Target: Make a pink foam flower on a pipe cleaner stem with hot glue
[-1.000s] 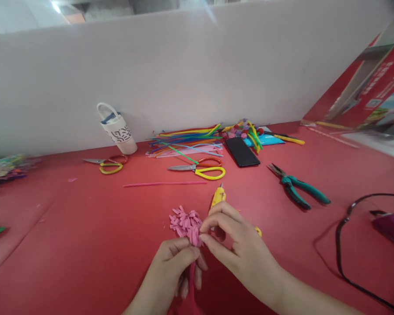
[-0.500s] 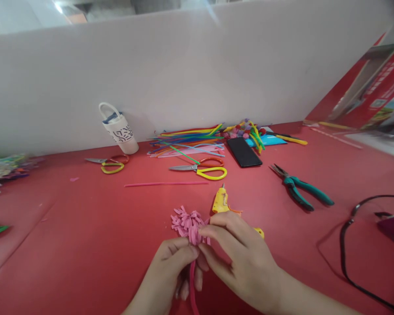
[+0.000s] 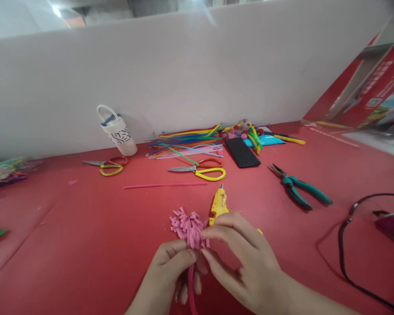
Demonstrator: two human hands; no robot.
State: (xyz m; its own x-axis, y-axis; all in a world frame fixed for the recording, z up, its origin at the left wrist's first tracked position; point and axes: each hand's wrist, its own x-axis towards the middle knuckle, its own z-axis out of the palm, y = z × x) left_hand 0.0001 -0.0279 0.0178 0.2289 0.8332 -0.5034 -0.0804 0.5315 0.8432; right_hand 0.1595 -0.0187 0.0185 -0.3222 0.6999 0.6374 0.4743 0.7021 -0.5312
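Note:
A pink flower-like bundle of fringed foam-looking strips point(image 3: 191, 232) on a thick pink stem point(image 3: 191, 288) is held low in front of me. My left hand point(image 3: 175, 267) pinches it at its base, thumb on the near side, with the stem hanging below. My right hand point(image 3: 246, 262) is at the bundle's right edge, thumb and forefinger apart around the outer strips; its fingertips are at or very near them. Just beyond my right hand lies a yellow glue gun point(image 3: 219, 202), partly covered by that hand.
On the red table point(image 3: 95, 245) are two scissors point(image 3: 210, 170), a pink pipe cleaner point(image 3: 166, 186), green-handled pliers point(image 3: 298, 188), a black phone point(image 3: 242, 152), a pile of colored pipe cleaners point(image 3: 187, 141) and a white cup point(image 3: 120, 135). A black cable point(image 3: 342, 245) curves at right. A white partition point(image 3: 197, 70) stands behind.
My right hand has shifted slightly right, and its thumb and forefinger have drawn back from the pink strips. My left hand keeps its hold. The view has moved a little.

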